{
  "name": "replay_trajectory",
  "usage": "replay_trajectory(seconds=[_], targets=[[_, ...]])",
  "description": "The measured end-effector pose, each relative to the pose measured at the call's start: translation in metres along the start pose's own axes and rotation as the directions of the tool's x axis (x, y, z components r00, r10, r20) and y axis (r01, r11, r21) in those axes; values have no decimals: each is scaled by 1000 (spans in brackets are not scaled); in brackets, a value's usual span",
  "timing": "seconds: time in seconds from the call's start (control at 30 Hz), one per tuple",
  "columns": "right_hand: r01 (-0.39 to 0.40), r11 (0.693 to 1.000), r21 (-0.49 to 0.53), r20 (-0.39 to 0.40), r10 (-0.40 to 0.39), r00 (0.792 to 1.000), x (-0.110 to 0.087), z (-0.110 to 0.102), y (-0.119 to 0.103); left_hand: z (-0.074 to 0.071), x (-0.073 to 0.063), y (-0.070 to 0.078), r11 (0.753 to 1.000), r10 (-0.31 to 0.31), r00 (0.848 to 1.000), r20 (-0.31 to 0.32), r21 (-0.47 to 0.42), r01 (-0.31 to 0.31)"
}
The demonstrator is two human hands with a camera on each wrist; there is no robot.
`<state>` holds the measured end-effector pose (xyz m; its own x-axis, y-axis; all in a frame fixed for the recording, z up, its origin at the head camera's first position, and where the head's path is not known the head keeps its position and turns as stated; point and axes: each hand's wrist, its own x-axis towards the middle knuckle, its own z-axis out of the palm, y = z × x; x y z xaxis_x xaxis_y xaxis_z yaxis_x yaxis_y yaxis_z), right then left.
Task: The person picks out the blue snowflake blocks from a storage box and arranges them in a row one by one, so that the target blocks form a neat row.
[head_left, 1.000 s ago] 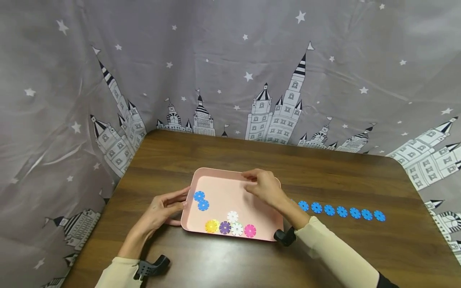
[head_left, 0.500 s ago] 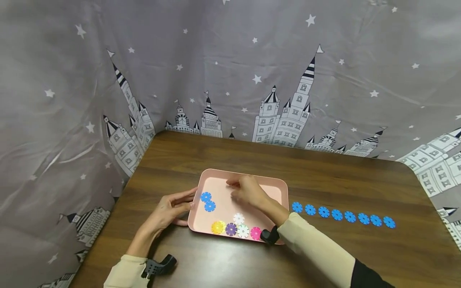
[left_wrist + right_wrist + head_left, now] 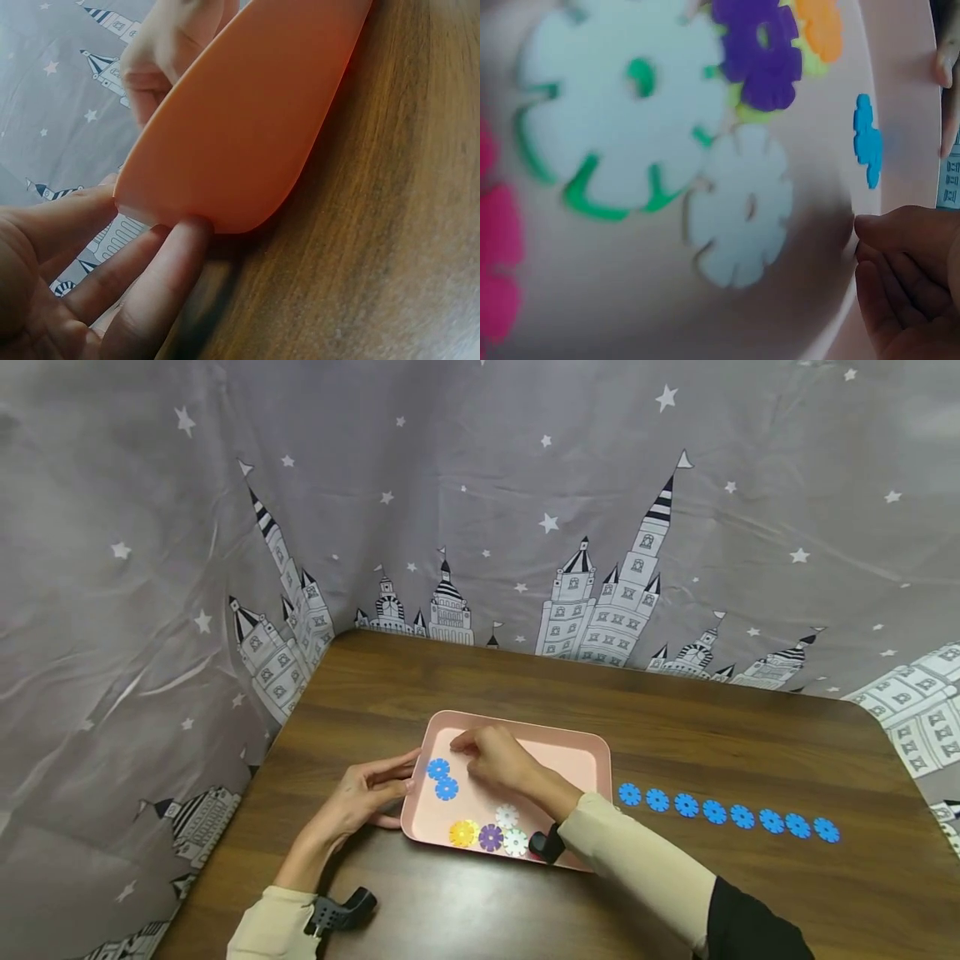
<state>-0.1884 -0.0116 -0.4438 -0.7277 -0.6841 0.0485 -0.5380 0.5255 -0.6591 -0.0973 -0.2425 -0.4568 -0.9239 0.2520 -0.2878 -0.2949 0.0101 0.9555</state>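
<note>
My left hand [image 3: 365,793] grips the left end of the pink tray [image 3: 562,760]; in the left wrist view its fingers press against the tray's outer wall [image 3: 232,127]. Over the tray's left half, my right hand [image 3: 504,762] reaches with bent fingers just right of two touching blue notched discs [image 3: 442,778]. The right wrist view shows thumb and fingertips near each other, with no disc visible between them. Along the tray's near side lie a yellow disc [image 3: 463,833], a purple disc [image 3: 491,837] and white discs [image 3: 507,816]. A pink disc [image 3: 499,255] is mostly hidden by the right wrist camera in the head view.
Right of the tray, several blue discs [image 3: 714,812] form a row on the wooden table [image 3: 450,677]. A grey curtain [image 3: 480,527] printed with castles and stars hangs behind the table and along its left side.
My right hand has moved left across the tray, from its far right part to beside the two blue discs. My left hand keeps its grip on the tray. The head view has shifted slightly.
</note>
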Motion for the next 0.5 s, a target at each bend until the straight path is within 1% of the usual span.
replay_trajectory(seconds=[0.03,0.27,0.5], targets=[[4,1000,-6,2,-4,1000,2,1,-1,0,0,0,1000,1,1000,-3,-3,-1],[-23,999,-37,69,26,997,9,8,-12,-1,-1,0,999,40,999,31,-22,-40],[17,998,-57,73,-13,997,15,11,-20,-3,-2,0,999,42,999,31,0,-42]])
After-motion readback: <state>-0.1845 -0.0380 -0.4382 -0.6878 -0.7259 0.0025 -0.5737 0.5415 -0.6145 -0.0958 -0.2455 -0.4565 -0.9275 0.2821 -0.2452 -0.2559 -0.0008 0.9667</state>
